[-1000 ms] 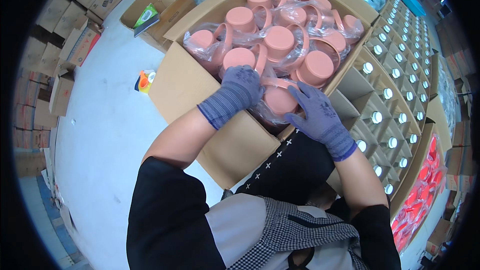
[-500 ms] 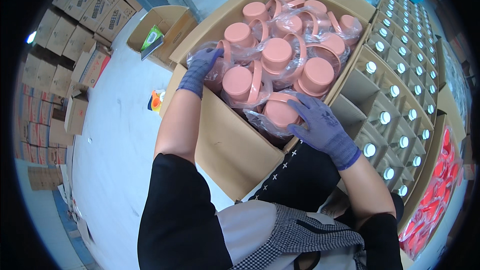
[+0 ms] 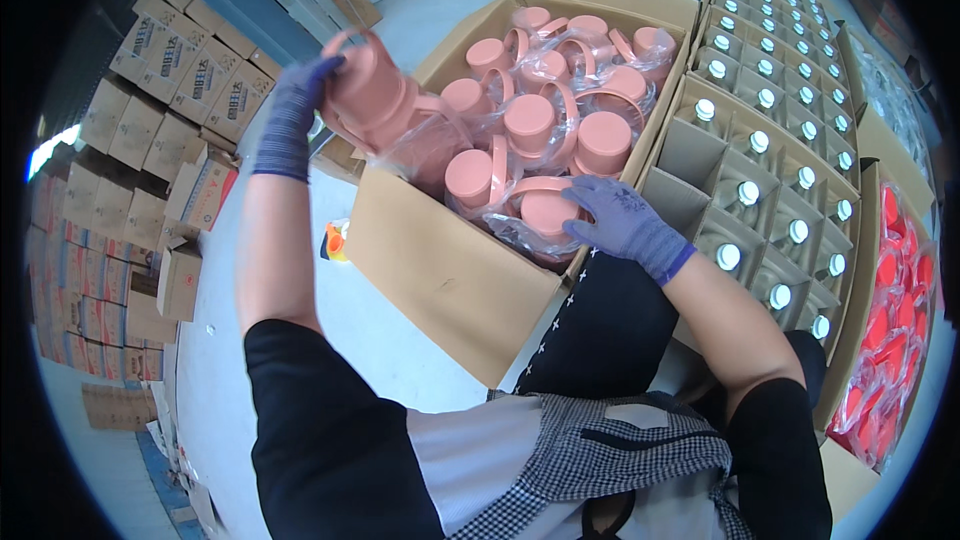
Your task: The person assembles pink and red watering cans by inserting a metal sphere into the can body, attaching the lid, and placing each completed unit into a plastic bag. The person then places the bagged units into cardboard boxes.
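Above the near left corner of the big cardboard box (image 3: 440,270), the left hand (image 3: 295,110) in its blue-grey knit glove is closed on a salmon-pink plastic cap with a loop handle (image 3: 365,80), lifted clear of the box with clear plastic wrap (image 3: 430,145) trailing from it. The right hand (image 3: 615,220), gloved alike, lies curled over another pink cap (image 3: 545,210) still in the box, fingers bent on it but not plainly gripping. This looks like the unpacking step: one cap out, many left bagged inside. Next would call for shaking the wrap free. Beside the box, the divided carton of white-capped bottles (image 3: 760,140) stands at the right.
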Tool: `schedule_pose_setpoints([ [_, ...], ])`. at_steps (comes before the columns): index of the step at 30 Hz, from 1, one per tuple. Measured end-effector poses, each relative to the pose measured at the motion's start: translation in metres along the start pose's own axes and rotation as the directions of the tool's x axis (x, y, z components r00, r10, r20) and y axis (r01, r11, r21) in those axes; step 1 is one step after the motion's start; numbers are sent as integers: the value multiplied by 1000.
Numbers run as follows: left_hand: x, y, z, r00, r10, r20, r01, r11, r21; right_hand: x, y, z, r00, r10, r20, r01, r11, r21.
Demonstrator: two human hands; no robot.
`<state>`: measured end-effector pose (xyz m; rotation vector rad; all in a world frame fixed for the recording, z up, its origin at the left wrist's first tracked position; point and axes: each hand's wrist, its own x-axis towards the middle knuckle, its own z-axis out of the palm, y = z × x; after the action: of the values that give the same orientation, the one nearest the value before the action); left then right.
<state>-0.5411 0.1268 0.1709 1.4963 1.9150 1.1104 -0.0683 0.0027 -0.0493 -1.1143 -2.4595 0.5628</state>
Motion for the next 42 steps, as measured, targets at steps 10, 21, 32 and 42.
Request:
schedule_pose_setpoints([
  [10,-155,261,-172,655,743,134,-682,658,-319,27,-22,-40,941,321,-112,19,278,961],
  [21,-286,269,106,412,806,425,-321,564,-761,-101,68,-185,834,452,-317,435,-184,881],
  [32,-431,175,292,-124,898,422,-786,170,-594,-288,34,-236,697,655,-293,359,35,933],
  [42,-423,198,271,-207,921,331,-685,105,-721,-292,-6,-176,738,393,-549,481,264,836],
])
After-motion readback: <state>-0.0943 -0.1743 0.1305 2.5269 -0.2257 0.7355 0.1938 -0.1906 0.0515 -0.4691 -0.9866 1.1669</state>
